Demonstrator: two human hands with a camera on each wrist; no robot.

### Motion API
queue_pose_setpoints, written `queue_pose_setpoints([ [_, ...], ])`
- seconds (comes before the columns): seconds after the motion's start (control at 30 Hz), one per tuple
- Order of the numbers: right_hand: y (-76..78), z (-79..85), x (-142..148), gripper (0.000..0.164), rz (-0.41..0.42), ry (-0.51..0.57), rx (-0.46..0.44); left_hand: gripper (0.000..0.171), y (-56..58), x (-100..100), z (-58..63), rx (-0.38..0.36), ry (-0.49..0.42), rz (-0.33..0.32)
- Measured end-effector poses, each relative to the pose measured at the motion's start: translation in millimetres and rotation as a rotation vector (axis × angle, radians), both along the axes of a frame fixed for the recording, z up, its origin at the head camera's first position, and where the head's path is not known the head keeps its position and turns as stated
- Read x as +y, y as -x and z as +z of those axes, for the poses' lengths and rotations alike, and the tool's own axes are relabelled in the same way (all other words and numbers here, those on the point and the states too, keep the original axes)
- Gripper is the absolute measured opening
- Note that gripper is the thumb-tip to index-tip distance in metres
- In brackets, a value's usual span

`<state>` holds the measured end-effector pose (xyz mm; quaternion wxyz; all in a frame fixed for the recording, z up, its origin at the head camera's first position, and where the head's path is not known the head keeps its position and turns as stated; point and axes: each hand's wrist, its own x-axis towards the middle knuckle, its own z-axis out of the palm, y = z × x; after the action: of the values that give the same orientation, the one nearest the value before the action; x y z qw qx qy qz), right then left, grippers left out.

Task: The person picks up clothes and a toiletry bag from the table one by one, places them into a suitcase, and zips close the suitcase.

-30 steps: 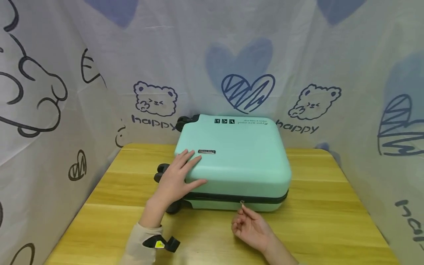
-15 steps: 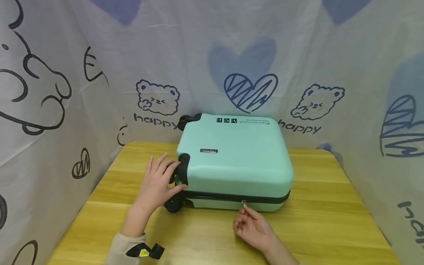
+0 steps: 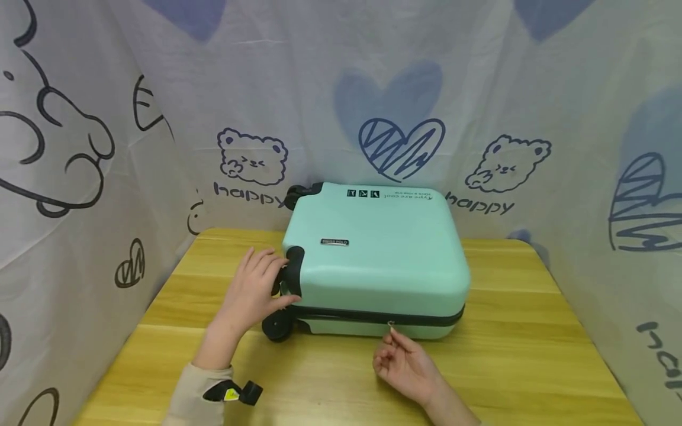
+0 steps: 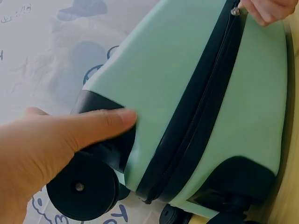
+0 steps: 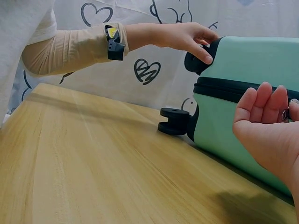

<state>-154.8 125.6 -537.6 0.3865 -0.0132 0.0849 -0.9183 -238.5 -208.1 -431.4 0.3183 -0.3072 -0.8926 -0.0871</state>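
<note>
A mint-green hard-shell suitcase (image 3: 383,231) lies flat on the table, its wheels pointing left. My left hand (image 3: 250,293) grips the black corner guard (image 3: 295,278) at its near left, the thumb laid along the front side and the fingers over the wheel end. Along the front runs a black zipper (image 4: 201,102), whose two sides look closed in the left wrist view. At the right part of this zipper, my right hand (image 3: 405,367) pinches the small metal zipper pull (image 4: 235,11) between thumb and forefinger, the other fingers curled.
The wood-grain table (image 3: 522,343) extends around the suitcase. A black wheel (image 3: 278,325) sticks out at the lower left corner. Behind stands a white curtain (image 3: 309,77) printed with hearts and bears, close to the suitcase's far side.
My left hand has slid left off the suitcase's top onto its black wheel corner. My right hand keeps its pinch on the zipper pull in about the same place.
</note>
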Motion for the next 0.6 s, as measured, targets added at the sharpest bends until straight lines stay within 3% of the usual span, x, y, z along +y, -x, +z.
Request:
queue_pose_setpoints([
  [0.27, -2.5, 0.5, -1.8, 0.040, -0.014, -0.031, -0.063, 0.075, 6.4, -2.7, 5.4, -0.071, 0.067, 0.011],
  [0.6, 1.2, 4.4, 0.8, 0.042, -0.016, -0.158, 0.013, 0.078, 15.8, -0.3, 3.3, 0.020, 0.076, -0.069],
])
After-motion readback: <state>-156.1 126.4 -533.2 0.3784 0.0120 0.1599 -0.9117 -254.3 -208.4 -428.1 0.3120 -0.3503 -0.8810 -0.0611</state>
